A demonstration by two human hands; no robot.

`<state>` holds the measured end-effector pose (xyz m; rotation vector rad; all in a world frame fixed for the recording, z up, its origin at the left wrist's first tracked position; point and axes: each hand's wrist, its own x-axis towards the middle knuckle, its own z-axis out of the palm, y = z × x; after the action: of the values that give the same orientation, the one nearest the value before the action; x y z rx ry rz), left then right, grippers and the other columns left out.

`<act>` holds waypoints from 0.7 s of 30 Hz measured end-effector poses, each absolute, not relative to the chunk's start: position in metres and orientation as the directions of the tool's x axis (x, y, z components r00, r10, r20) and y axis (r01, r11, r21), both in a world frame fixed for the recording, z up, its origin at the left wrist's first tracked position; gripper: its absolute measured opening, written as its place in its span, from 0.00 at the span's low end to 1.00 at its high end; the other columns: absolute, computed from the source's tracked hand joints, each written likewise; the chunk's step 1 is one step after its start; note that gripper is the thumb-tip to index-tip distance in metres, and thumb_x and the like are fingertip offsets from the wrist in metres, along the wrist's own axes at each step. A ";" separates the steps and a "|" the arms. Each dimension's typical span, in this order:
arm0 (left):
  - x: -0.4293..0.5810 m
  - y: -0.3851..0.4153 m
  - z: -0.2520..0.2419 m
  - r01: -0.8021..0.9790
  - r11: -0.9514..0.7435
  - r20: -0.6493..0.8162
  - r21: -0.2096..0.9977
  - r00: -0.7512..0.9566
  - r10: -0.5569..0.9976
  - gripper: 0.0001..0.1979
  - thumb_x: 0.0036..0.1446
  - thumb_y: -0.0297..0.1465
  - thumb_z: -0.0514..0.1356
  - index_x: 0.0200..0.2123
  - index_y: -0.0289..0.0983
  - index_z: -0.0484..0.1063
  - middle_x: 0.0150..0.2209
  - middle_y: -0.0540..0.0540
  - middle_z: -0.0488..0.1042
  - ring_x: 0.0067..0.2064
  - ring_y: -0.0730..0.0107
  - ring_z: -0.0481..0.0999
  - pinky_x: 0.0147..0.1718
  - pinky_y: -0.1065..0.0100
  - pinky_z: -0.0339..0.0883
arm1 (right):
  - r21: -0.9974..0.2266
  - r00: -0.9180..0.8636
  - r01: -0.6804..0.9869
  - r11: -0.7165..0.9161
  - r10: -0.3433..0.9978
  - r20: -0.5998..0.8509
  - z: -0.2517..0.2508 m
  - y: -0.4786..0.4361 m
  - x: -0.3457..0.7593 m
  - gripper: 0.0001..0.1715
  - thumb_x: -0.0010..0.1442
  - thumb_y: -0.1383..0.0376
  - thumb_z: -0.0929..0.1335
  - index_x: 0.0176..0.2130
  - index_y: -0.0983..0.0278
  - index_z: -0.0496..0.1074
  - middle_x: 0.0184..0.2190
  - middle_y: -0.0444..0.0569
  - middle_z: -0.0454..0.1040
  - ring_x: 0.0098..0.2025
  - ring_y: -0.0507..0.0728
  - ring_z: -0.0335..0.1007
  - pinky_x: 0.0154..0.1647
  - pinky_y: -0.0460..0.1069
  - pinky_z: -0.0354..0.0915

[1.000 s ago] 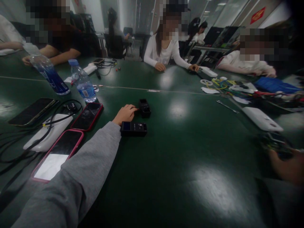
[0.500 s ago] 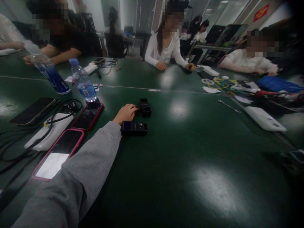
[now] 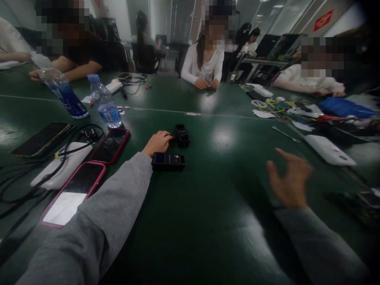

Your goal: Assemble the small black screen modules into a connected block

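My left hand (image 3: 158, 143) rests on the green table in a grey sleeve, its fingers lying forward. Its fingertips reach to the side of a small black box-shaped device (image 3: 182, 135); whether they touch it I cannot tell. Just in front of the wrist lies a second black device (image 3: 168, 161) with a small dark screen and buttons, set crosswise. Over the right part of the table hovers my right hand (image 3: 289, 180), slightly blurred, with thumb and fingers apart and nothing in them.
At left stand two bottles, one with dark blue (image 3: 65, 95), one clear (image 3: 104, 103). Near them lie phones (image 3: 110, 145), a white power bank (image 3: 63, 164) and black cables. To the right are a spanner (image 3: 285, 134), a white case (image 3: 329, 149) and tangled wires. People sit across the table.
My right hand has come into view from the lower right. My left hand and both black devices stay put. The person opposite has brought both hands together.
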<state>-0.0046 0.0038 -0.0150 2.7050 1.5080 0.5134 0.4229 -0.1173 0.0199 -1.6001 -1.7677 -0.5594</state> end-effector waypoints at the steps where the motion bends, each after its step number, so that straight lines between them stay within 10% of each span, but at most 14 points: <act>1: -0.004 0.004 -0.015 0.828 -0.538 0.283 0.162 0.483 0.829 0.20 0.63 0.25 0.50 0.55 0.38 0.71 0.57 0.41 0.71 0.57 0.57 0.69 0.52 0.54 0.69 | -0.184 -0.119 0.934 0.306 0.753 0.648 0.013 -0.107 0.396 0.28 0.69 0.52 0.57 0.63 0.61 0.61 0.53 0.59 0.70 0.57 0.67 0.63 0.58 0.64 0.57; 8: -0.004 0.004 -0.016 0.828 -0.538 0.305 0.159 0.477 0.824 0.20 0.62 0.24 0.51 0.55 0.39 0.72 0.56 0.42 0.71 0.57 0.57 0.69 0.53 0.54 0.69 | -0.245 -0.528 0.720 0.650 0.741 0.414 -0.002 -0.041 0.234 0.33 0.71 0.53 0.58 0.70 0.48 0.44 0.72 0.43 0.44 0.71 0.65 0.40 0.66 0.67 0.50; 14: -0.004 0.006 -0.019 0.826 -0.537 0.295 0.169 0.478 0.827 0.20 0.62 0.25 0.51 0.55 0.39 0.71 0.57 0.42 0.71 0.58 0.57 0.68 0.54 0.54 0.67 | -0.336 -0.423 0.690 0.641 0.734 0.532 -0.002 -0.031 0.236 0.21 0.68 0.54 0.63 0.57 0.58 0.66 0.58 0.53 0.66 0.62 0.65 0.59 0.61 0.63 0.60; 21: -0.005 0.007 -0.020 0.820 -0.542 0.305 0.184 0.476 0.825 0.20 0.63 0.25 0.50 0.56 0.40 0.71 0.57 0.42 0.71 0.57 0.58 0.69 0.53 0.54 0.68 | -0.496 -0.296 0.697 0.518 0.838 0.459 -0.006 -0.033 0.252 0.26 0.65 0.58 0.65 0.60 0.61 0.62 0.54 0.57 0.67 0.54 0.65 0.68 0.54 0.63 0.68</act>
<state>-0.0051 0.0071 -0.0201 2.6883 1.4972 0.5667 0.2519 -0.0328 -0.0065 -1.2458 -2.0703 0.2623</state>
